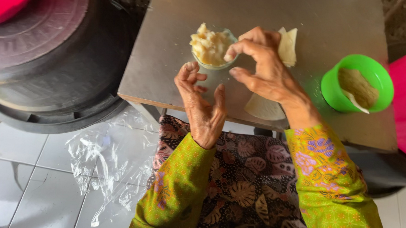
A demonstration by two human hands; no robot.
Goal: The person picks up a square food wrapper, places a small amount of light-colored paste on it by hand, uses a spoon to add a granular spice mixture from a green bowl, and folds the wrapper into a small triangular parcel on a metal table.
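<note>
A small clear bowl (204, 67) full of pale yellow mashed filling (210, 44) stands on a low grey table (169, 45). My right hand (263, 69) hovers at the bowl's right rim, with thumb and forefinger pinched at the edge of the filling. My left hand (203, 105) is just below the bowl, palm up, fingers spread, and a small dab of filling clings to a fingertip. Thin pale dough wrappers lie under and behind my right hand: one round wrapper (264, 109) near the table's front edge, and a stack of wrappers (287, 47) further back.
A green plastic cup (332, 89) with brownish contents stands at the table's right. At left is a large dark round drum (56, 64) with a lid. Crumpled clear plastic sheet (106, 164) lies on the tiled floor. Pink objects show at both top corners.
</note>
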